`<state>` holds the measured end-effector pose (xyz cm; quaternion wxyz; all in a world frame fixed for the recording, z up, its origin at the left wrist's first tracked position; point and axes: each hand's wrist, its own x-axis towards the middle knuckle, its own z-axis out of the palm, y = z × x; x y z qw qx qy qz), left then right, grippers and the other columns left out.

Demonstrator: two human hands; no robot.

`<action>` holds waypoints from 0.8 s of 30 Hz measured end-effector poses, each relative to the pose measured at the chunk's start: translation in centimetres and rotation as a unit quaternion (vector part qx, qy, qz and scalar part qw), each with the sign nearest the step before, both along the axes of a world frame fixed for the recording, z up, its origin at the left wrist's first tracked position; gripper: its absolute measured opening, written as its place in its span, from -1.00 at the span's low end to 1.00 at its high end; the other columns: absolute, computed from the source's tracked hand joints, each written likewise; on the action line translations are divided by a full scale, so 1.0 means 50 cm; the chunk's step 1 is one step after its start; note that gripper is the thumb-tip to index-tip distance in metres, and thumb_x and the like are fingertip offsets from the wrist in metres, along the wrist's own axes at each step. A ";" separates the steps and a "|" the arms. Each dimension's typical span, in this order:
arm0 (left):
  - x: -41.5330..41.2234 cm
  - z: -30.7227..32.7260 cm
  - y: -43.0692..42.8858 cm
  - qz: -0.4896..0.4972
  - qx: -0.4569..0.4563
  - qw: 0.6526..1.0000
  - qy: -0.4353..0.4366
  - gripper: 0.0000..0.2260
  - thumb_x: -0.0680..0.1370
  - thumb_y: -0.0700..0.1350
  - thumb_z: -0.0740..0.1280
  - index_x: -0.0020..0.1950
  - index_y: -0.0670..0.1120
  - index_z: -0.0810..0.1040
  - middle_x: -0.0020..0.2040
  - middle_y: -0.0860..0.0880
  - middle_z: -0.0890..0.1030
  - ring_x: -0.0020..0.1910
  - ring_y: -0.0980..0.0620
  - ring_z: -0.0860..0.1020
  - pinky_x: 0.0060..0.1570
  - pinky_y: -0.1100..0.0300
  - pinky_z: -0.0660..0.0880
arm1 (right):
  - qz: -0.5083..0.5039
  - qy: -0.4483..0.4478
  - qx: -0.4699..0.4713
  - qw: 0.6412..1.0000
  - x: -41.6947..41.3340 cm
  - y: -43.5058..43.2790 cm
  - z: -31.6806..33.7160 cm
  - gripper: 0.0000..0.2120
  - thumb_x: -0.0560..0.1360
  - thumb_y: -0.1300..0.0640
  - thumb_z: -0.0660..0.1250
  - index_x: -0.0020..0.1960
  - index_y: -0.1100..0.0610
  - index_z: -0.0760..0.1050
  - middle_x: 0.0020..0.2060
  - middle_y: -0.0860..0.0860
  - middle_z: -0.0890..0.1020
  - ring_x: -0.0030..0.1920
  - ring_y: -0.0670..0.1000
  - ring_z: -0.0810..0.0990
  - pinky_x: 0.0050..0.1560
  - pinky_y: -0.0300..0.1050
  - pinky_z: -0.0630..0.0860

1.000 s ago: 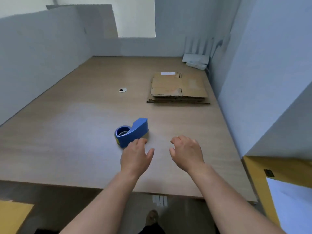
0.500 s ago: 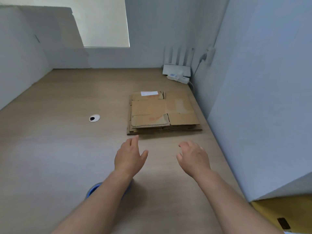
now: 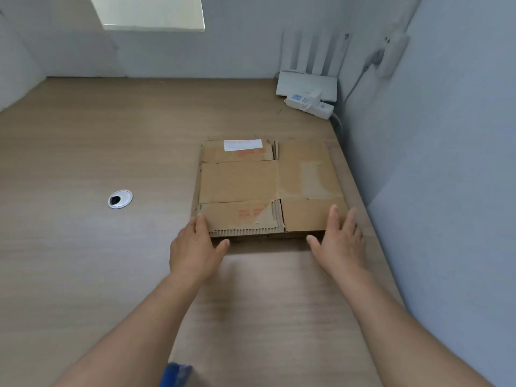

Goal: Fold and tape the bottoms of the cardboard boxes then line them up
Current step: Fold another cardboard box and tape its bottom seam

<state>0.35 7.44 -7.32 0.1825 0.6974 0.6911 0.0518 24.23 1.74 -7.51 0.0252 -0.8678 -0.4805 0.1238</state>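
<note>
Fingers (image 3: 201,222) straight and spread, we had both hands at the flat cardboard boxes (image 3: 268,182).

Our left hand (image 3: 195,248) was at the near left corner of the pile and our right hand (image 3: 342,241) at the near right corner, holding nothing. The pile lay flat on the table (image 3: 83,275), by the right wall (image 3: 432,163). A blue tape holder (image 3: 177,374) peeked out close to us.

Grey-blue walls (image 3: 446,135) enclose a pale wood worktop (image 3: 83,141) with a round metal-rimmed cable hole (image 3: 120,199) at left. A white router (image 3: 307,85) and power strip (image 3: 312,105) sit in the far right corner; a bright panel (image 3: 150,12) shows up top.
</note>
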 end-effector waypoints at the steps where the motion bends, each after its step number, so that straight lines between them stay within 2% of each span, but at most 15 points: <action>1: 0.002 -0.006 0.005 0.004 0.000 1.000 -0.001 -0.36 0.52 0.14 0.29 0.46 -0.15 0.17 0.40 -0.10 0.33 0.35 -0.12 0.32 0.27 0.03 0.31 | 0.001 -0.002 0.002 1.000 0.008 0.011 -0.006 -0.22 0.54 -0.19 0.20 0.55 0.04 -0.17 0.52 0.24 -0.14 0.49 0.27 0.00 0.46 0.09 0.04; 4: 0.002 -0.013 0.010 0.029 0.016 0.999 -0.037 -0.37 0.51 0.10 0.33 0.46 -0.14 0.20 0.42 -0.10 0.29 0.38 -0.11 0.27 0.31 0.02 0.31 | 0.020 -0.013 0.002 1.000 0.026 0.023 -0.014 -0.30 0.51 -0.28 0.19 0.53 -0.07 0.02 0.51 0.19 0.02 0.45 0.25 0.09 0.43 0.07 0.09; 7: 0.000 0.001 0.010 0.040 0.043 0.995 -0.077 -0.38 0.51 0.06 0.35 0.47 -0.14 0.21 0.43 -0.09 0.26 0.38 -0.08 0.30 0.27 0.02 0.34 | 0.056 -0.029 -0.005 0.998 0.044 0.017 -0.014 -0.41 0.53 -0.32 0.07 0.50 -0.13 0.15 0.46 0.13 0.23 0.37 0.22 0.23 0.34 0.05 0.21; 8: 0.000 0.010 0.010 0.040 0.050 0.994 -0.091 -0.38 0.51 0.05 0.35 0.47 -0.13 0.21 0.43 -0.08 0.26 0.37 -0.08 0.32 0.25 0.03 0.35 | 0.068 -0.048 0.031 0.996 0.048 0.017 -0.009 -0.46 0.56 -0.29 0.05 0.46 -0.09 0.27 0.39 0.13 0.36 0.29 0.23 0.33 0.25 0.04 0.30; 9: 0.000 0.021 0.010 0.038 0.060 0.992 -0.107 -0.38 0.51 0.05 0.35 0.48 -0.13 0.21 0.43 -0.07 0.25 0.35 -0.07 0.34 0.23 0.03 0.36 | 0.084 -0.074 0.109 0.988 0.050 0.017 -0.001 -0.52 0.57 -0.23 0.04 0.35 -0.01 0.43 0.24 0.14 0.51 0.14 0.24 0.45 0.08 0.02 0.38; 10: 0.000 0.034 0.008 0.036 0.072 0.989 -0.126 -0.39 0.52 0.05 0.35 0.48 -0.12 0.22 0.42 -0.06 0.26 0.33 -0.06 0.35 0.20 0.04 0.37 | 0.103 -0.100 0.190 0.971 0.048 0.019 0.011 -0.55 0.57 -0.15 0.05 0.18 0.08 0.56 0.01 0.14 0.62 -0.06 0.22 0.53 -0.11 -0.04 0.38; 11: 0.000 0.049 0.007 0.038 0.088 0.985 -0.147 -0.40 0.51 0.04 0.35 0.47 -0.11 0.23 0.41 -0.06 0.27 0.32 -0.05 0.37 0.18 0.05 0.37 | 0.113 -0.121 0.265 0.950 0.047 0.019 0.028 -0.59 0.55 -0.07 0.06 0.00 0.13 0.61 -0.19 0.12 0.64 -0.23 0.19 0.54 -0.22 -0.10 0.31; 13: -0.004 0.083 0.005 0.050 0.130 0.971 -0.195 -0.40 0.50 0.02 0.37 0.47 -0.10 0.24 0.37 -0.05 0.31 0.29 -0.04 0.39 0.15 0.11 0.35 | 0.122 -0.137 0.365 0.913 0.046 0.022 0.074 -0.66 0.55 0.04 0.10 -0.18 0.17 0.57 -0.37 0.08 0.57 -0.37 0.15 0.50 -0.29 -0.15 0.24; 16: -0.020 0.143 -0.003 0.073 0.180 0.934 -0.299 -0.31 0.48 -0.01 0.42 0.52 -0.05 0.16 0.34 -0.03 0.36 0.26 -0.02 0.42 0.23 0.09 0.40 | 0.102 -0.125 0.458 0.874 0.025 0.014 0.154 -0.69 0.57 0.10 0.13 -0.24 0.19 0.51 -0.41 0.08 0.52 -0.43 0.11 0.46 -0.38 -0.24 0.21; 19: -0.023 0.205 -0.035 0.061 0.212 0.890 -0.399 -0.24 0.48 -0.20 0.39 0.56 0.01 0.03 0.24 0.02 0.43 0.02 0.04 0.52 0.12 0.07 0.49 | 0.081 -0.105 0.524 0.841 -0.013 -0.018 0.229 -0.68 0.58 0.11 0.15 -0.30 0.20 0.44 -0.47 0.02 0.40 -0.46 0.00 0.29 -0.45 -0.29 0.05; 22: -0.019 0.266 -0.087 0.053 0.238 0.877 -0.414 -0.30 0.49 -0.32 0.28 0.55 0.01 0.06 0.10 0.06 0.47 -0.17 0.12 0.50 -0.02 0.17 0.44 | 0.075 -0.100 0.554 0.823 -0.048 -0.065 0.300 -0.68 0.58 0.11 0.15 -0.33 0.19 0.37 -0.45 -0.05 0.30 -0.46 -0.02 0.23 -0.44 -0.39 -0.03; 24: -0.026 0.309 -0.122 0.071 0.255 0.878 -0.398 -0.42 0.49 -0.29 0.26 0.48 -0.04 0.19 0.02 0.07 0.52 -0.16 0.03 0.49 -0.05 0.22 0.37 | 0.056 -0.117 0.557 0.821 -0.063 -0.109 0.347 -0.68 0.56 0.13 0.19 -0.35 0.14 0.29 -0.49 -0.02 0.29 -0.48 0.03 0.20 -0.39 -0.39 -0.05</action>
